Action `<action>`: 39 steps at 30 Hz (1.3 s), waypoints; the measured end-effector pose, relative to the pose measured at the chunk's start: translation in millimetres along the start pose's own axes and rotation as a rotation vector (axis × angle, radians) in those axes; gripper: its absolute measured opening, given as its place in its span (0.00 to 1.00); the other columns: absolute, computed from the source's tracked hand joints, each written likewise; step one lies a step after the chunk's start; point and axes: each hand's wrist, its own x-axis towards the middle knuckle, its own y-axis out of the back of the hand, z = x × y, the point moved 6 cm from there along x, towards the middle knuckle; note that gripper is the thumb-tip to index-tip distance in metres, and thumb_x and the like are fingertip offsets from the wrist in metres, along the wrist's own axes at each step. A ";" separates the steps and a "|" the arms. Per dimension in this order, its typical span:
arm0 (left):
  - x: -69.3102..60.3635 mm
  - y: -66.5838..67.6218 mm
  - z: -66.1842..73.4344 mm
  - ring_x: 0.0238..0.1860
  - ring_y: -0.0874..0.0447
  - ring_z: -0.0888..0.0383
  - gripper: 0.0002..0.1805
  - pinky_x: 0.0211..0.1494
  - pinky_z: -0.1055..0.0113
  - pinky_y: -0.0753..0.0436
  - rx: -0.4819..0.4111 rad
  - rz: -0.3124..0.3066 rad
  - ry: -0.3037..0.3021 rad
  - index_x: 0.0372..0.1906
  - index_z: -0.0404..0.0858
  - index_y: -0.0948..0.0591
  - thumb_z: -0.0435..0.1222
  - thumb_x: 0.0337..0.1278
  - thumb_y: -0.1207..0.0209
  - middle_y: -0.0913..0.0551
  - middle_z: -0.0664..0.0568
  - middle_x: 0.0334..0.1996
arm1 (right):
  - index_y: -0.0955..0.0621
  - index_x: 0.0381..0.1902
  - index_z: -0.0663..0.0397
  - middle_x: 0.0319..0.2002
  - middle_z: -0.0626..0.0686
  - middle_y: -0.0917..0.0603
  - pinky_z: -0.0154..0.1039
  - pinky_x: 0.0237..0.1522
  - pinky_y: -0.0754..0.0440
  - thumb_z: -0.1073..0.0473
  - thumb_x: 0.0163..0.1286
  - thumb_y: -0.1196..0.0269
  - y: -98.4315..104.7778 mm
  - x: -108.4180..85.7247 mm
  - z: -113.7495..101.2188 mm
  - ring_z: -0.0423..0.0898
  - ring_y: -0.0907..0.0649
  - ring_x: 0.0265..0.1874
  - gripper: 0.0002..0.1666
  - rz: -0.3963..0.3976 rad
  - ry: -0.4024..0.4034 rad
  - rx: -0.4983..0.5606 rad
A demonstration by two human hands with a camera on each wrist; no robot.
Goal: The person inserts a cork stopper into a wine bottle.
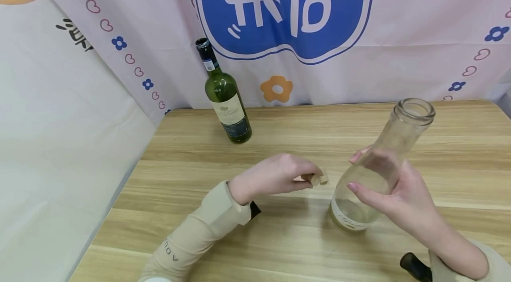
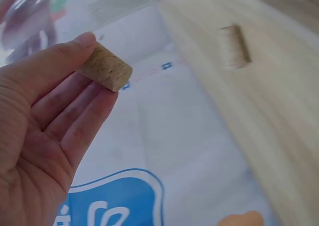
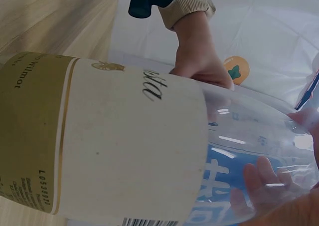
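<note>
A cork [image 2: 107,68] is pinched between the thumb and fingertips of my left hand [image 1: 275,174]. In the left wrist view a second cork [image 2: 234,47] lies on the wooden table, apart from that hand. My right hand [image 1: 407,202] grips a clear glass bottle [image 1: 351,191] around its upper body. Its mouth is open and leans to the right in the head view; I cannot tell if its base touches the table. A cream and gold label [image 3: 129,141] covers much of this bottle in the right wrist view.
A green wine bottle [image 1: 228,107] stands upright at the back left of the wooden table [image 1: 167,175]. Behind the table hangs a printed cloth [image 1: 159,20] with a blue emblem. A white sheet [image 1: 60,140] covers the left side.
</note>
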 end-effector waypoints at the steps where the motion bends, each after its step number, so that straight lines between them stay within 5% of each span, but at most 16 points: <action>1: 1.9 3.9 1.8 0.36 0.21 0.67 0.11 0.44 0.86 0.29 -0.008 0.020 -0.012 0.42 0.35 0.20 0.29 0.50 0.38 0.17 0.54 0.36 | 0.26 0.44 0.68 0.43 0.58 0.25 0.29 0.54 0.30 0.85 0.41 0.36 0.1 0.0 0.1 0.41 0.23 0.47 0.29 0.000 -0.011 0.002; 21: 29.8 75.9 35.2 0.40 0.19 0.65 0.12 0.45 0.82 0.25 -0.139 0.425 -0.113 0.41 0.29 0.19 0.28 0.49 0.37 0.16 0.45 0.39 | 0.27 0.45 0.70 0.43 0.54 0.24 0.28 0.53 0.30 0.85 0.41 0.36 0.1 0.9 -0.4 0.42 0.24 0.47 0.29 -0.003 0.025 -0.007; 39: 41.7 115.1 46.2 0.41 0.18 0.59 0.15 0.43 0.67 0.19 -0.455 0.744 -0.087 0.43 0.20 0.23 0.21 0.46 0.39 0.19 0.35 0.40 | 0.26 0.44 0.66 0.42 0.52 0.22 0.26 0.52 0.31 0.82 0.41 0.34 1.1 0.8 0.8 0.40 0.23 0.45 0.29 0.016 0.008 -0.096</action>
